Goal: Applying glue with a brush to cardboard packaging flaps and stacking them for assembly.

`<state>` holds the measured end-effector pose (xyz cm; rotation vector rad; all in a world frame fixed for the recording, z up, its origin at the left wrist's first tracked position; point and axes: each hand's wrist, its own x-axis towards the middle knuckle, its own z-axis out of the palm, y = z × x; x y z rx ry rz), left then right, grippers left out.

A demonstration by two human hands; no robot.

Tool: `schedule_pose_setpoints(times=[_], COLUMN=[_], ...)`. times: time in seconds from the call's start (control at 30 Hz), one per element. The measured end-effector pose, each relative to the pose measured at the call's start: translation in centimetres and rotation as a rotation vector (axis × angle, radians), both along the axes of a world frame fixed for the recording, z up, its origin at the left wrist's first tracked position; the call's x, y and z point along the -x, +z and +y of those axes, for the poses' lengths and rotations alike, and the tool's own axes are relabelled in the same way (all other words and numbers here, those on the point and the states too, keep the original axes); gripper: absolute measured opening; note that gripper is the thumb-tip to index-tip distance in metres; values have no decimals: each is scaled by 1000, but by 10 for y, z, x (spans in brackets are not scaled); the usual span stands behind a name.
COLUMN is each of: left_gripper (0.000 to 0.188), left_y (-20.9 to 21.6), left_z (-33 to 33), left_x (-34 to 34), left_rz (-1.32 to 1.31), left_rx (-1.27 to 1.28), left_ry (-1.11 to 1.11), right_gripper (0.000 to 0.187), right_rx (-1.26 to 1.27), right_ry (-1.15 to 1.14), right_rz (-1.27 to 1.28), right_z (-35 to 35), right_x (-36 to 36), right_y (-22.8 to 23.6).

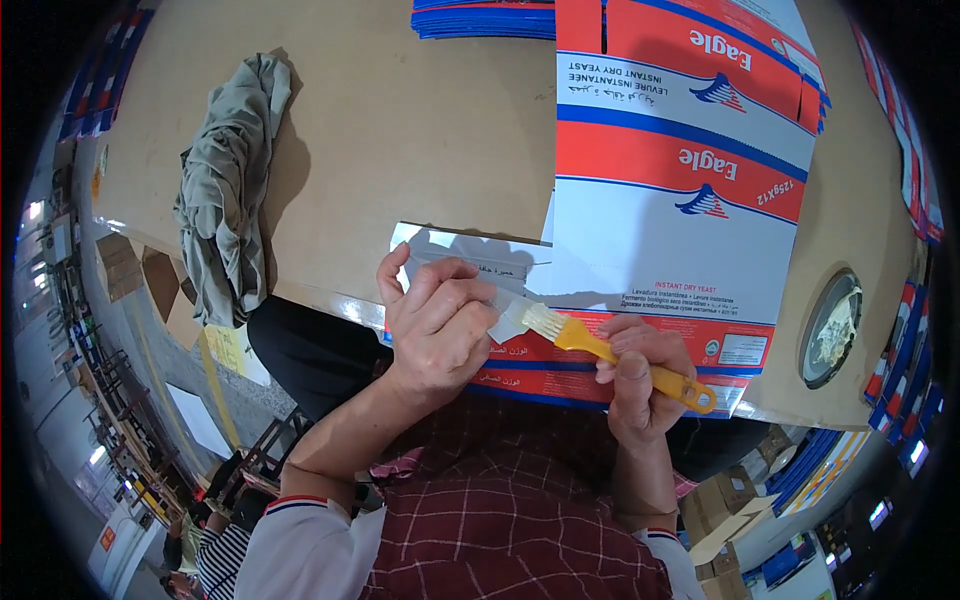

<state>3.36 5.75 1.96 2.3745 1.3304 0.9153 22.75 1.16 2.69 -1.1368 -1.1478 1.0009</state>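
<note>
Right hand (645,375), right of lower centre: thumb and fingers pinch the yellow handle of a flat pastry-style brush (590,342). Handle slants down to the right, its looped end poking out past the hand; pale bristles point up and left, toward the left hand.

Left hand (440,322), just left of centre: back of hand up, fingers curled, thumb side closed on a whitish translucent strip (510,313) that juts out to the right. Bristles lie right at the strip; cannot tell whether they touch it.

Beneath both hands, a flattened printed carton (680,235), red, white and blue, runs from lower centre to the upper right, its near edge by the wearer's lap. Maroon checked apron (510,530) at the bottom of the frame.

Right side of the frame: round dish (832,328) with a pale, pasty smear inside, on the tan tabletop (400,130).

Upper left: crumpled grey-green cloth (235,180), lying lengthwise. Top centre: stack of blue-edged flat cardboard (485,20).

Lower left, beyond the table: another person in a striped top (222,560). Lower right: brown cardboard boxes (718,500).
</note>
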Motion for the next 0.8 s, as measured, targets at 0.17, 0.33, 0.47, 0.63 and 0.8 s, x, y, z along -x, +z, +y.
schedule_pose_setpoints(times=[0.17, 0.33, 0.47, 0.63, 0.8], left_gripper=[18, 18, 19, 19, 19], left_y=[3, 2, 0, -1, 0], left_z=[-2, -1, -2, -1, -1], left_x=[6, 3, 4, 4, 4], left_rz=[-8, -10, 1, -15, -27], left_rx=[7, 31, 15, 9, 15], left_ry=[8, -7, -6, -3, -5], right_gripper=[5, 7, 11, 13, 15], right_rx=[-18, -13, -75, -79, -122], right_ry=[-35, 15, -8, 74, 80], right_rz=[-39, -211, -136, -278, -258], right_z=[3, 2, 6, 10, 15], right_x=[4, 0, 3, 3, 5], right_y=[13, 11, 16, 20, 26])
